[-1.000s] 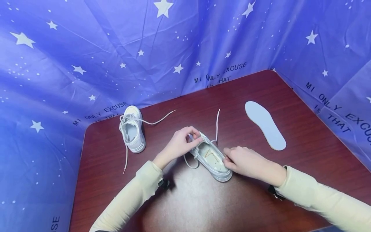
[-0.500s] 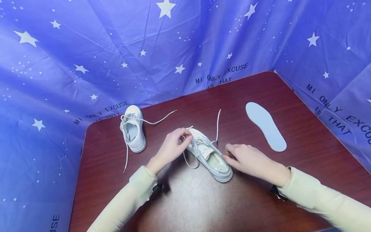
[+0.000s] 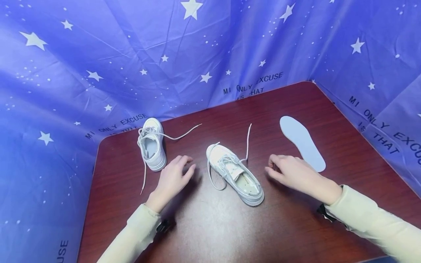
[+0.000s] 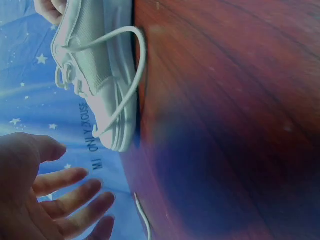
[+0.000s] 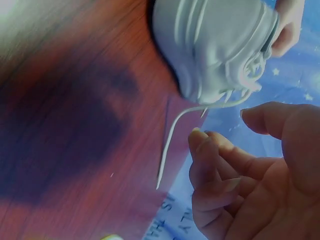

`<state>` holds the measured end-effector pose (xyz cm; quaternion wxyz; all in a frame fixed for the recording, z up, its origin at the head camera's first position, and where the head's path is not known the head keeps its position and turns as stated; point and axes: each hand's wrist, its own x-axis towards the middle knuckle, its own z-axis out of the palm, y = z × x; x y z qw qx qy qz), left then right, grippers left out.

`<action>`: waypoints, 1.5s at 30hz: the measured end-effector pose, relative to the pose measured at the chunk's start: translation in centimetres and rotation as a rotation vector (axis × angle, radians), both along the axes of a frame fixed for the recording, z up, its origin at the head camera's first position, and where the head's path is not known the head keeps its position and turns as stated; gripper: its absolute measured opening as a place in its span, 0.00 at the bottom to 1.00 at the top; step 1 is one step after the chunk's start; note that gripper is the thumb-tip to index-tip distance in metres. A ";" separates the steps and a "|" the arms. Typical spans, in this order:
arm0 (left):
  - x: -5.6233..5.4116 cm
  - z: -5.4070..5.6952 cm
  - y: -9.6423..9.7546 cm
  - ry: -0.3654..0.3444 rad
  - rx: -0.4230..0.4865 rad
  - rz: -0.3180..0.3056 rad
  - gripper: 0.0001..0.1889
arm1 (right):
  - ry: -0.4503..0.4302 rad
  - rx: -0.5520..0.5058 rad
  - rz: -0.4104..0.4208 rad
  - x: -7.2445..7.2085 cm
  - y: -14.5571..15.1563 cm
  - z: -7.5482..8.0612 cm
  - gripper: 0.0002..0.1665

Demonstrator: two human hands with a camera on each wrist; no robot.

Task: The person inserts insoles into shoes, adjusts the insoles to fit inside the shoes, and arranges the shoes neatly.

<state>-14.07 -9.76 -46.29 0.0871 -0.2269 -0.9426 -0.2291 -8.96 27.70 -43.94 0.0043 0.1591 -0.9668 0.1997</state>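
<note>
the white low-cut lace-up shoe with a thick ridged rubber-looking sole (image 3: 233, 171) sits upright in the middle of the dark red wood-grain table (image 3: 210, 233), toe pointing away and leftward, heel nearest the person. the left hand (image 3: 173, 175) is to its left, fingers spread and relaxed, grasping nothing; the right hand (image 3: 292, 171) is to its right, fingers loosely bent, also with nothing in them. neither hand touches the shoe.

it looks light enough for one hand, with a soft upper that probably gives under a squeeze and a stiffer sole that should keep its shape. the heel and the sole's side walls seem the surest places to hold; the tongue and collar would likely fold. the thin white cord lace (image 3: 248, 146) trails off on both sides and could snag a finger.

the flat pale-blue foot-shaped insole (image 3: 300, 140), beyond the right hand, looks thin, very light and bendy; lying flat, it is probably best pinched by its edge. a second white lace-up shoe (image 3: 154, 137) stands at the far left and should handle much like the first.
</note>
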 end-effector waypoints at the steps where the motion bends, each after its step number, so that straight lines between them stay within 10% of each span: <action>1: 0.1 -0.1 -0.2 0.005 -0.012 0.006 0.11 | 0.008 0.005 -0.006 -0.2 0.4 0.0 0.10; 28: 1.2 -1.0 -1.6 0.085 -0.158 0.044 0.13 | -0.177 0.197 -0.451 -7.0 10.5 -3.6 0.55; 45: 1.3 -1.2 -1.8 0.069 -0.158 0.041 0.11 | -0.214 0.185 -0.361 -8.5 11.0 -3.8 0.42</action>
